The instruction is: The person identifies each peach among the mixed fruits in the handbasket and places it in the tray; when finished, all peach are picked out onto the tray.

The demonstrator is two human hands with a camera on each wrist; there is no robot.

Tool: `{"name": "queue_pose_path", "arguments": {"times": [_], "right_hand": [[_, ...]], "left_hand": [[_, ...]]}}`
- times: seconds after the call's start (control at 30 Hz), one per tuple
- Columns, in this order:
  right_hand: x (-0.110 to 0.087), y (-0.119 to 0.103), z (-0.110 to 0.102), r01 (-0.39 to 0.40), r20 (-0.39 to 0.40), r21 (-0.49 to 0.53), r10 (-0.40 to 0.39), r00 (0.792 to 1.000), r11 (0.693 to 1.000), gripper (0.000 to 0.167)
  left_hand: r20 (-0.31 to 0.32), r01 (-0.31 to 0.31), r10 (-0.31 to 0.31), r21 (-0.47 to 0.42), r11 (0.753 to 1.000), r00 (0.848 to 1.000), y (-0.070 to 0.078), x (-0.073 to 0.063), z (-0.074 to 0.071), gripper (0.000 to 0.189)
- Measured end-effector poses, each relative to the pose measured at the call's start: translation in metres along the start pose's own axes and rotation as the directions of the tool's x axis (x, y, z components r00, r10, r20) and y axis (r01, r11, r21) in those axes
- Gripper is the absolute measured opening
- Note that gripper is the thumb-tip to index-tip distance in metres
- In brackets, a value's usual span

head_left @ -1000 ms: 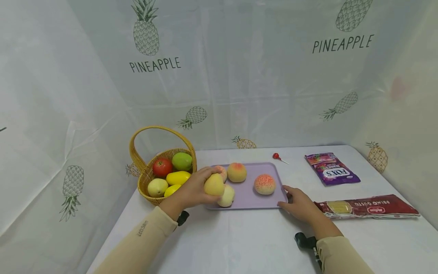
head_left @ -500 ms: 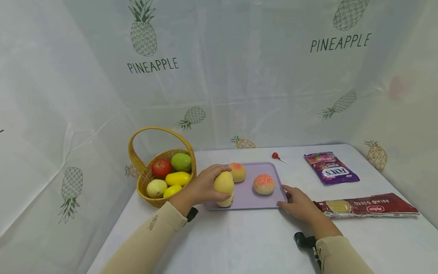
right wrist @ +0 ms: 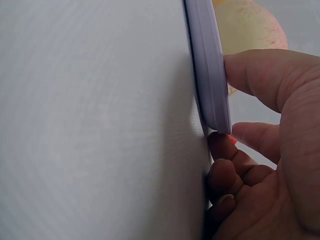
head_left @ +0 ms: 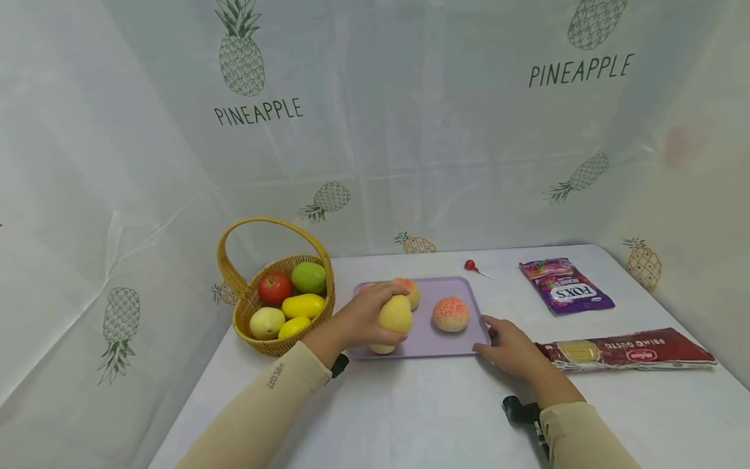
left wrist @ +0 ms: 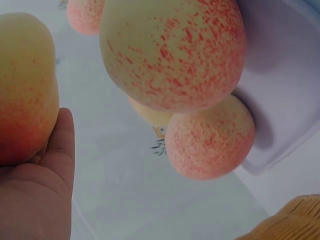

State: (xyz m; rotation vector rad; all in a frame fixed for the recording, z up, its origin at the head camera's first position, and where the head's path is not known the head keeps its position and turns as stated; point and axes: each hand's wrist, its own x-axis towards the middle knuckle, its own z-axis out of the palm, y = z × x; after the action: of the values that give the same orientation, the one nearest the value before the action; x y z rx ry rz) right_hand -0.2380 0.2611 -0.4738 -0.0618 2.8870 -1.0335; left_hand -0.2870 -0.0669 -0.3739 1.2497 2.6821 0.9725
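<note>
My left hand [head_left: 362, 318] grips a yellow peach [head_left: 395, 314] with a red blush [left wrist: 25, 90] and holds it above the left part of a purple tray [head_left: 423, 335]. On the tray, a red-speckled peach [head_left: 450, 315] sits to the right and a yellow-orange one [head_left: 413, 296] at the back. A pale peach [head_left: 382, 349] near the front and another at the back left are partly hidden by the left hand. At the tray's right front corner, my right hand [head_left: 511, 346] pinches the rim [right wrist: 212, 75], thumb above and fingers curled against its edge.
Left of the tray stands a wicker basket [head_left: 275, 223] holding a red fruit [head_left: 275, 288], a green one and several yellow ones. A red lollipop [head_left: 471, 266] lies behind the tray. To the right lie a purple Fox's bag [head_left: 571, 290] and a long red packet [head_left: 635, 352].
The left hand has moved right over the tray with the yellow peach in its grip, now covering more of the left-hand peaches. The right hand stays on the tray's corner.
</note>
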Motion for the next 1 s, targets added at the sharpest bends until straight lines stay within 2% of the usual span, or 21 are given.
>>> {"name": "queue_pose_path", "arguments": {"times": [0.4, 0.6, 1.0], "right_hand": [[0.002, 0.003, 0.002, -0.005, 0.003, -0.002, 0.005, 1.0, 1.0, 0.083], [0.003, 0.005, 0.002, -0.008, 0.002, 0.0, 0.008, 1.0, 1.0, 0.083], [0.001, 0.002, -0.001, 0.015, -0.001, -0.001, -0.015, 1.0, 1.0, 0.081]], "left_hand": [[0.057, 0.041, -0.042, 0.025, 0.999, 0.998, -0.002, 0.01, 0.014, 0.073], [0.062, 0.034, -0.039, 0.075, 0.997, 0.997, -0.001, 0.015, 0.019, 0.075], [0.081, 0.047, -0.055, 0.1, 0.994, 0.995, -0.006, 0.022, 0.025, 0.076]]}}
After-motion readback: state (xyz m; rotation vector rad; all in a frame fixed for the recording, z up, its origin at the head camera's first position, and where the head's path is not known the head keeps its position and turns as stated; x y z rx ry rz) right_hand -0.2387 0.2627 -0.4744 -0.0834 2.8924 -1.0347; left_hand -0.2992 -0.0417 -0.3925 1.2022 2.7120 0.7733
